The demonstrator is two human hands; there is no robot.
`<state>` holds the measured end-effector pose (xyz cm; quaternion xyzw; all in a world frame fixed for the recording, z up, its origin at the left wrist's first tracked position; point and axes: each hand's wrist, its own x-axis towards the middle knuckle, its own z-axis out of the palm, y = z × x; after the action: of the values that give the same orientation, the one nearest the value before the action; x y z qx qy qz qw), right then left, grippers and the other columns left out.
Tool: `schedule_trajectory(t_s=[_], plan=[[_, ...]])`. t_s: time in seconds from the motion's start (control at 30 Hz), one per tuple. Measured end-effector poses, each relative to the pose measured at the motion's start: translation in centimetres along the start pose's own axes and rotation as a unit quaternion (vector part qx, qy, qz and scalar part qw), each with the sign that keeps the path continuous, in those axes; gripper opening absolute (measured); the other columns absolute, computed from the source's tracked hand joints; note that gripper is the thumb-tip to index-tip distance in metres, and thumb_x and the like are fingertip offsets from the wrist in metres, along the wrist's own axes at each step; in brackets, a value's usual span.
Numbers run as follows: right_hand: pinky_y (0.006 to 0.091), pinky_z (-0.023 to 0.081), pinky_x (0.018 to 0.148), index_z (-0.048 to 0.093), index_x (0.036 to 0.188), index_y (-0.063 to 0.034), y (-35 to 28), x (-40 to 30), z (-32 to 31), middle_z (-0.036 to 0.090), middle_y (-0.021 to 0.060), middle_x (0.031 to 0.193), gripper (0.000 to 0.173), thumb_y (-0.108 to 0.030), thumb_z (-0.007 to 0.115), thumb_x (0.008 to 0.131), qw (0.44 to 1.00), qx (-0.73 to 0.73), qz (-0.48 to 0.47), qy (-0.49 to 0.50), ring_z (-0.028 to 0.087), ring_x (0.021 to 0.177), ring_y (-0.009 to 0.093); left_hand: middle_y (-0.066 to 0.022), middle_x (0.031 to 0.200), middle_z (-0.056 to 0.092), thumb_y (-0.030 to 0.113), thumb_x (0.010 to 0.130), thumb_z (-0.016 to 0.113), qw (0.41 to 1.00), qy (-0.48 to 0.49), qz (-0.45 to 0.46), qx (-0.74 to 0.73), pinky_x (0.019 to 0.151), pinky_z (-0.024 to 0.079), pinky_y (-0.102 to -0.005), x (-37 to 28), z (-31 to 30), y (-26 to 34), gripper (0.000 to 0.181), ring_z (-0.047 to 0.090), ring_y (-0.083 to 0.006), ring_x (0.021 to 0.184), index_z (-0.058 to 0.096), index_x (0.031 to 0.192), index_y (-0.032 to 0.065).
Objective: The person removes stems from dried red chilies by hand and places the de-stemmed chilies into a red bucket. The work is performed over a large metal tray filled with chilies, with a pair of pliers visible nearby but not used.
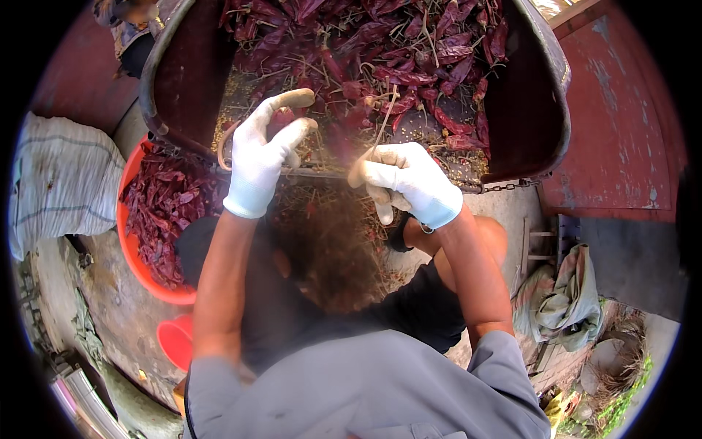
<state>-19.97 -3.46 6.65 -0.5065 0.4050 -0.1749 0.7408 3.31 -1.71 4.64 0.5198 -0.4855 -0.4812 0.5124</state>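
Dried red chili peppers [378, 33] with thin stems lie heaped on a dark metal bed with raised sides [181, 82]. At its near edge is my left hand [263, 153], in a white work glove, its thumb and forefinger spread apart; a piece of red chili shows just behind them. My right hand [406, 178], gloved alike, has its fingers curled, with a thin dry stalk [385, 120] rising from its pinched fingertips. Yellow seeds [422, 137] are scattered on the bed near both hands. Dry stems and debris [378, 241] lie on the ground below, partly blurred.
An orange-red tub [131, 263] of dried chilies stands at the left, with a smaller red container [176, 340] below it. A white woven sack [66, 178] lies far left. A chain [510, 187] hangs along the bed's right edge. Another person [129, 38] is at the upper left.
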Motion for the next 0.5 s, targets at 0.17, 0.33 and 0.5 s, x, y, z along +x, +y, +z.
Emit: schedule_trajectory(t_s=[0.17, 0.33, 0.5], plan=[[0.0197, 0.037, 0.046, 0.07, 0.1, -0.0009, -0.3, -0.4, 0.8, 0.06, -0.0004, 0.065, 0.027, -0.026, 0.065, 0.094, 0.992, -0.023, 0.023, -0.123, 0.062, 0.053, 0.009, 0.0, 0.097, 0.068, 0.013, 0.085, 0.073, 0.993, -0.101, 0.009, 0.055, 0.056, 0.043, -0.0171, -0.1, 1.2, -0.4, 0.058, 0.052, -0.0011, 0.067, 0.055, 0.14, 0.0044], [0.0206, 0.041, 0.048, 0.07, 0.099, -0.0014, -0.5, -0.5, 0.9, 0.061, 0.0003, 0.068, 0.025, -0.026, 0.065, 0.093, 0.985, -0.045, 0.037, -0.163, 0.063, 0.055, 0.01, -0.0006, 0.101, 0.069, 0.008, 0.084, 0.073, 0.986, -0.167, -0.011, -0.025, 0.078, 0.051, -0.0229, -0.5, 2.1, -1.6, 0.041, 0.06, -0.0045, 0.085, 0.065, 0.123, 0.0008], [0.0229, 0.049, 0.062, 0.068, 0.107, -0.0022, -0.5, -0.6, -0.4, 0.068, 0.0049, 0.084, 0.029, -0.026, 0.07, 0.091, 0.992, -0.062, 0.002, -0.111, 0.065, 0.074, 0.009, -0.0001, 0.098, 0.069, 0.005, 0.086, 0.072, 0.988, -0.151, -0.028, 0.012, 0.084, 0.051, -0.0247, -0.5, 1.6, -1.5, 0.024, 0.062, -0.007, 0.09, 0.068, 0.11, 0.0]])
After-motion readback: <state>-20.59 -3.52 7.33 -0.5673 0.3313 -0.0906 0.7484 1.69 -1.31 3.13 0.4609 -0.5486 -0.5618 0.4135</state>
